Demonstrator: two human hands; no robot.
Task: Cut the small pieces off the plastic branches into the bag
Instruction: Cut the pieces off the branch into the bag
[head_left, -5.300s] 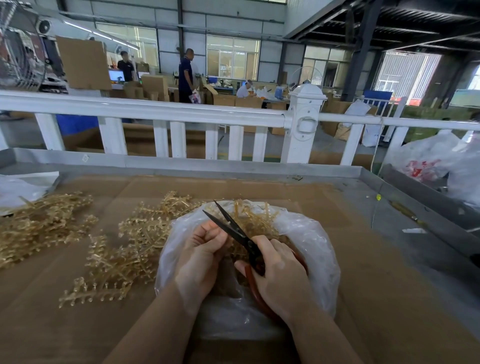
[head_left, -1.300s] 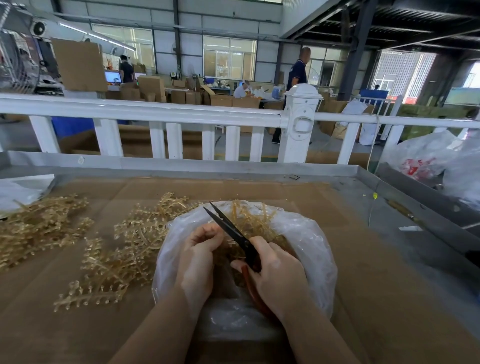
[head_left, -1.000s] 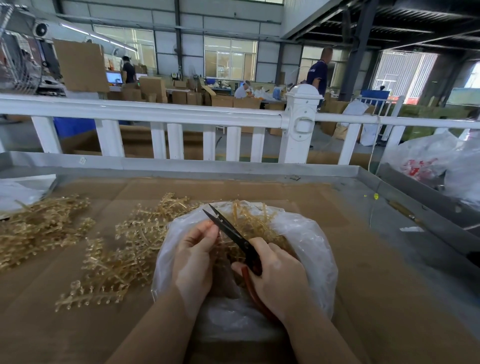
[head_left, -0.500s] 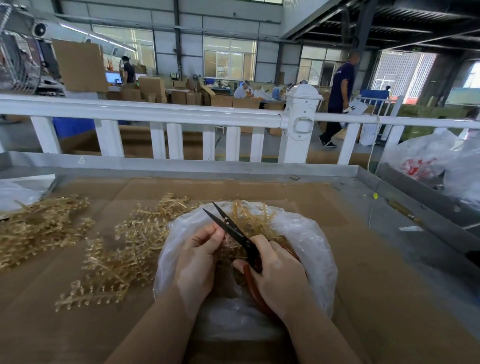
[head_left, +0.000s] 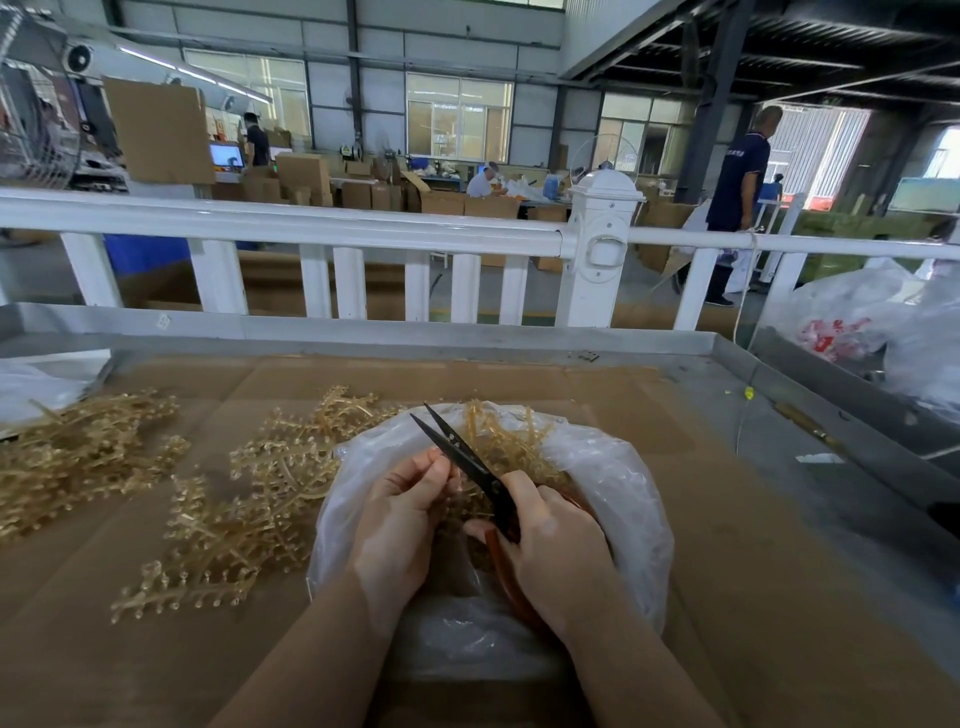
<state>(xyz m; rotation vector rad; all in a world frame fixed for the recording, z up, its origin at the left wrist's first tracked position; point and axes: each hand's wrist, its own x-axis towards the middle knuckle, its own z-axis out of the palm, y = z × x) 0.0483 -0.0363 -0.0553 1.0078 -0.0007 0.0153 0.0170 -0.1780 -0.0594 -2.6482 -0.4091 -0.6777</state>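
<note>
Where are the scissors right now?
The scissors are in the right hand, centre of the head view, blades slightly apart over the bag, beside the left hand.

Worktop (head_left: 737, 545) surfaced in brown cardboard, metal-rimmed. Lying directly on it: loose golden plastic branches (head_left: 218, 499) at left and centre; one clear plastic bag (head_left: 623, 499) beside them.

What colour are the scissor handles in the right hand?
Reddish-orange, while the blades are black. The scissors show best in the head view, held by the right hand.
</note>
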